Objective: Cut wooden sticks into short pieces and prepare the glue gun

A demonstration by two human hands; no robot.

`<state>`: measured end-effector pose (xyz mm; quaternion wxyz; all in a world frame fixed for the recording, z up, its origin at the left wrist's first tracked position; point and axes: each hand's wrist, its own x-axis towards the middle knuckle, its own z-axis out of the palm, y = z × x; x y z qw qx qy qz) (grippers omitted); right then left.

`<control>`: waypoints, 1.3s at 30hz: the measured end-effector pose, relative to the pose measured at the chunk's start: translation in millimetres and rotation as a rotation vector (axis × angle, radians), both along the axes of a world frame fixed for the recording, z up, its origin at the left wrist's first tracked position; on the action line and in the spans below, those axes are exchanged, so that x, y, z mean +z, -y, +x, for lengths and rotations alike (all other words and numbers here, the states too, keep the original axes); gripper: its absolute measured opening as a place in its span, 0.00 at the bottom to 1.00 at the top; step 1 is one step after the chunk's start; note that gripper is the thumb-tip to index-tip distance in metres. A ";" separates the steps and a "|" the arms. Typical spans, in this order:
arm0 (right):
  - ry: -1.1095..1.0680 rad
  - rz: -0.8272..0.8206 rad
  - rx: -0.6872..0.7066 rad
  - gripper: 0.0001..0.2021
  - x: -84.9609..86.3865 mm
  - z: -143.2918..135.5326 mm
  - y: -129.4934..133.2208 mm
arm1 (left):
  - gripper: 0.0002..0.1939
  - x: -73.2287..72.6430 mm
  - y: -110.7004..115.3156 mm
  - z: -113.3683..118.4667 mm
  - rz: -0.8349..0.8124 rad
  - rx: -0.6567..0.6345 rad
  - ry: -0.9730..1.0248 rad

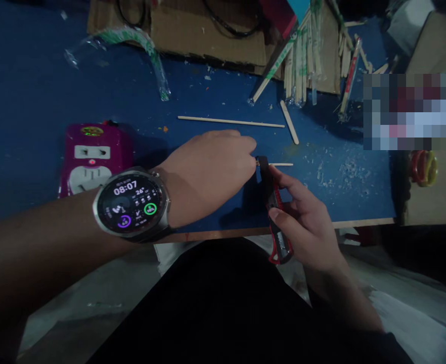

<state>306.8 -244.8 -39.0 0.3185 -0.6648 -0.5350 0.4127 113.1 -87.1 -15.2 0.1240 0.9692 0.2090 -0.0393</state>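
Observation:
My left hand [211,174], with a round smartwatch [131,203] on its wrist, is closed over the blue table, palm down. A thin wooden chopstick [282,164] extends rightward from its fingertips; the rest is hidden under the hand. In my right hand [306,222] is a black and red utility knife [274,202], thumb and fingers around its body. The knife's far end crosses the chopstick close beside my left fingers. Its blade edge cannot be made out. Beyond the hands lie another chopstick [230,121] and a short flat wooden stick [289,122].
A purple power socket [122,146] stands at left. Several wrapped chopsticks [301,71] rest on cardboard [208,38] at the back. A crumpled plastic wrapper [126,34] lies back left. White shavings [346,172] dot the blue table [29,96]. A tape roll [424,168] is at right.

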 end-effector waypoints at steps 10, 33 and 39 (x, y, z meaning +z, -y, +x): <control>-0.165 -0.032 -0.017 0.31 -0.3 2.8 0.1 | 0.24 0.4 0.9 0.5 0.021 -0.014 -0.007; 0.129 0.054 0.076 0.32 8.9 -9.0 1.1 | 0.24 3.9 1.2 3.0 -0.005 0.003 -0.071; 0.205 0.069 0.074 0.32 9.0 -10.2 -3.1 | 0.27 9.9 2.3 7.5 -0.019 0.015 -0.154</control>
